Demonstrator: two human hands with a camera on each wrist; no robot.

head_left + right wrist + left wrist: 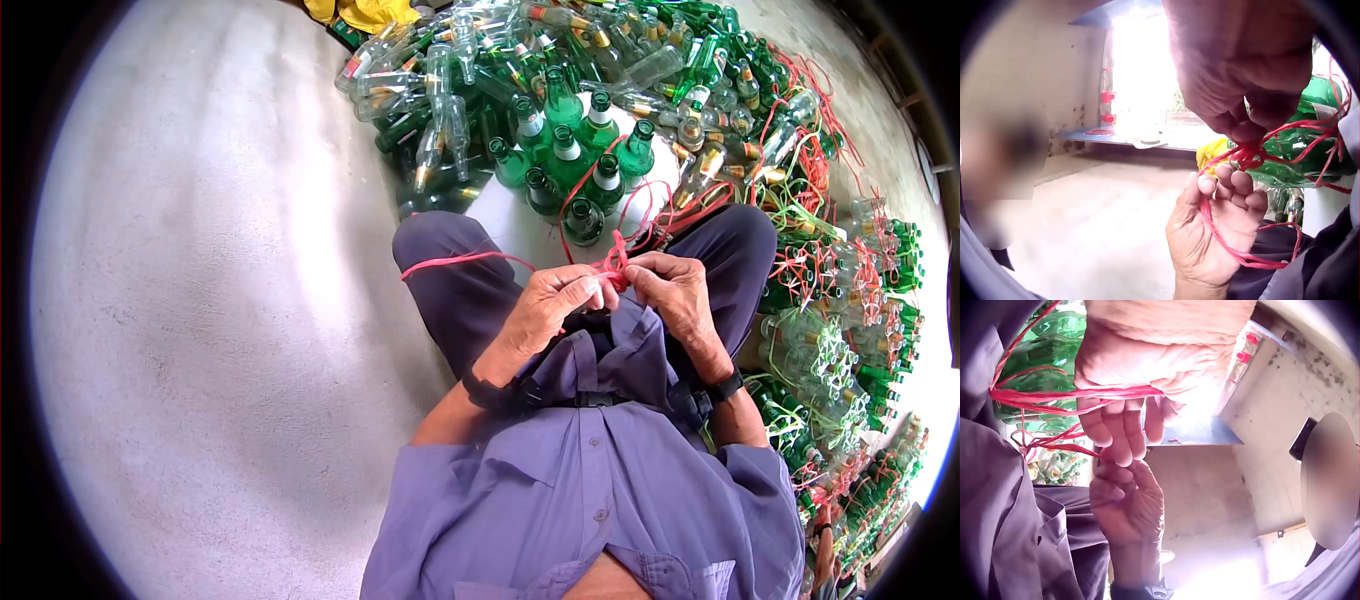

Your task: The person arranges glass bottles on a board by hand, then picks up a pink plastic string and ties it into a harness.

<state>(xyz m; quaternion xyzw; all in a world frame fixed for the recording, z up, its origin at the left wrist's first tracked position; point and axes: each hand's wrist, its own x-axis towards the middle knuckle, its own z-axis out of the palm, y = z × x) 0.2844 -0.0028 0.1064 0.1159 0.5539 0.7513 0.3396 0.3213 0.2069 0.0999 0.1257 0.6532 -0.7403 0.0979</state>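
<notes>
Red plastic twine (612,268), bunched into a loose knot, is between the two hands over the lap. My left hand (552,303) pinches strands of it between thumb and forefinger. In the right wrist view, a loop of twine (1225,247) crosses the palm of the left hand (1213,244). My right hand (677,296) pinches the twine right at the knot (1249,153). Just beyond the hands stands a cluster of upright green bottles (567,155), with red strands running up around them. One loose twine end (455,262) lies over the left knee.
The green bottles stand on a white surface (510,225) between the knees. Behind is a large heap of lying bottles (640,75). Tied bottle bundles (825,370) line the right side, near tangled red twine (815,165). Pale concrete floor (230,300) spreads at left.
</notes>
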